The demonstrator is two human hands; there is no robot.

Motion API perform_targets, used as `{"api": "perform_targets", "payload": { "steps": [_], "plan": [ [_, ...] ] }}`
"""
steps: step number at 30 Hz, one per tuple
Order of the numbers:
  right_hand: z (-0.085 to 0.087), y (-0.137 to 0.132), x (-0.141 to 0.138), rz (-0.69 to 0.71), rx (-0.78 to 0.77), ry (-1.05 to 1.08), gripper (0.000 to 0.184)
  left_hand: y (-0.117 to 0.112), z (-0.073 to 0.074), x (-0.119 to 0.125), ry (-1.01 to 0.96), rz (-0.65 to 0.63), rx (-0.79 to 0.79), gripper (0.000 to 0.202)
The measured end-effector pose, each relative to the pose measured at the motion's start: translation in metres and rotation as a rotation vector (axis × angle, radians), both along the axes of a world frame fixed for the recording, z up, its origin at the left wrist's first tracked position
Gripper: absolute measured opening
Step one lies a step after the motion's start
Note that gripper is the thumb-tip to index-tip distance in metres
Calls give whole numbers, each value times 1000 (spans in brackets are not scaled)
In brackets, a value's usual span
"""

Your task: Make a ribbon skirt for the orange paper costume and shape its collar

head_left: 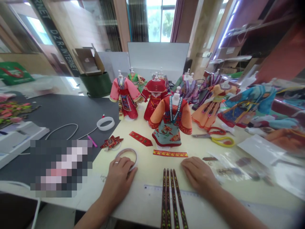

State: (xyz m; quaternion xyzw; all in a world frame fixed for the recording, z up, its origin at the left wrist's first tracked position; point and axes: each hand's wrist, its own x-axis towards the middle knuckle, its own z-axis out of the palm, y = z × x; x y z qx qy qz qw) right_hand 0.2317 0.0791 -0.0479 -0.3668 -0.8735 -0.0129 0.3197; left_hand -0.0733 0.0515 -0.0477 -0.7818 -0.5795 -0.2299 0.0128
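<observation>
My left hand lies on the pale table, fingers curled over the near rim of a tape roll; a ring shows on one finger. My right hand rests palm down on the table with fingers loosely bent, holding nothing that I can see. Between the hands lie three dark patterned ribbon strips over a clear ruler. Just beyond stands a small doll mannequin in an orange and blue robe, with a red trim strip at its foot.
Several more dressed mannequins stand behind. Yellow-handled scissors, a red ribbon piece, a red bow, a white tape ring and plastic bags lie around. A dark mat covers the left side.
</observation>
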Motion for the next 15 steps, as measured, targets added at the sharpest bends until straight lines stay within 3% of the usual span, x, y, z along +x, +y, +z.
{"api": "perform_targets", "payload": {
  "steps": [9, 11, 15],
  "plan": [
    [-3, 2, 5, -40, 69, 74, 15, -11, 7, 0, -270, 86, 17, 18],
    [-6, 2, 6, -50, 66, 74, 15, -15, 14, 4, -373, 109, -71, 20],
    [-10, 3, 8, -69, 50, 83, 15, -21, 35, 15, -804, 127, -389, 24]
  ]
}}
